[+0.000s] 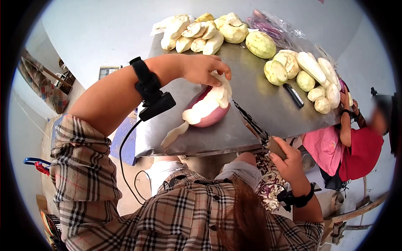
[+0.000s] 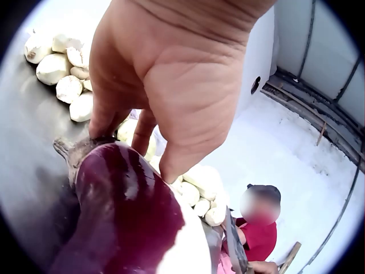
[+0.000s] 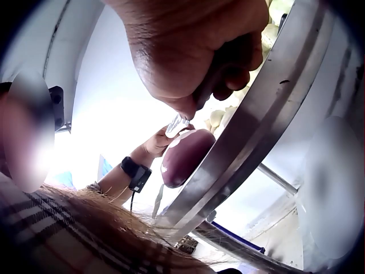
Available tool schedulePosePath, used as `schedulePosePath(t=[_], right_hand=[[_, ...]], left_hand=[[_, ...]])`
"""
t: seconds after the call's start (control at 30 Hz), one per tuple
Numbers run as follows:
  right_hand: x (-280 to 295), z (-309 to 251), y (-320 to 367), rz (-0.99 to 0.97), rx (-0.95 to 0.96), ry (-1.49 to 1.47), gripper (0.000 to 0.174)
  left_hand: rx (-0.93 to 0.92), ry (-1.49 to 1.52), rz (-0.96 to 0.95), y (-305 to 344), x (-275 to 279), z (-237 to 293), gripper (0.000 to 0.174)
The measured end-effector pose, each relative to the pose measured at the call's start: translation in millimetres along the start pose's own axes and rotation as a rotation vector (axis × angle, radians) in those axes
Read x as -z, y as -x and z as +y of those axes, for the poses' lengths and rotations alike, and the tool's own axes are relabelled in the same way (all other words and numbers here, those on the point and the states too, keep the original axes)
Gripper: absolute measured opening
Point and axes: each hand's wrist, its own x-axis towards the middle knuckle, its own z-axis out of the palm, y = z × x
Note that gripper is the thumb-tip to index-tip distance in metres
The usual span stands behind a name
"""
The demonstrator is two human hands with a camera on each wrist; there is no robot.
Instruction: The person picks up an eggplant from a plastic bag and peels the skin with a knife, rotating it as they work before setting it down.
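A large purple eggplant (image 1: 214, 117) lies on the metal table, partly peeled, with pale flesh bared along its upper side. My left hand (image 1: 203, 69) grips it around the stem end; in the left wrist view, the thumb and fingers bend over the glossy purple skin (image 2: 122, 200) near the cap. A thin pale strip of peel (image 1: 174, 136) hangs off its near end. My right hand (image 1: 288, 161) holds a long, dark-bladed knife (image 1: 252, 126) by its handle, at the table's near edge. The blade points toward the eggplant, apart from it in the head view.
Peeled eggplants (image 1: 197, 33) are heaped at the back, more (image 1: 307, 73) on the right. A black-handled tool (image 1: 294, 95) lies beside them, a plastic bag (image 1: 276, 29) behind. Peelings (image 1: 270, 184) lie below the table. Another person (image 1: 362, 146) works at the right end.
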Motion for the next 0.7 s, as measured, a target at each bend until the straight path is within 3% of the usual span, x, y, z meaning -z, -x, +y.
schedulePosePath(t=[0.13,0.43,0.7], right_hand=[[-8,-6,-8,-0.039,-0.021,-0.032,0.042],[-23,-9,-28,-0.062,0.068,-0.016,0.042],[-19,-14,-39,-0.073,0.109,0.062,0.040]], left_hand=[[0.061,-0.012,-0.059,5,7,-4,0.032],[0.182,0.275,-0.035,9,6,-9,0.022],[0.116,0.106,-0.019,3,5,-6,0.037]])
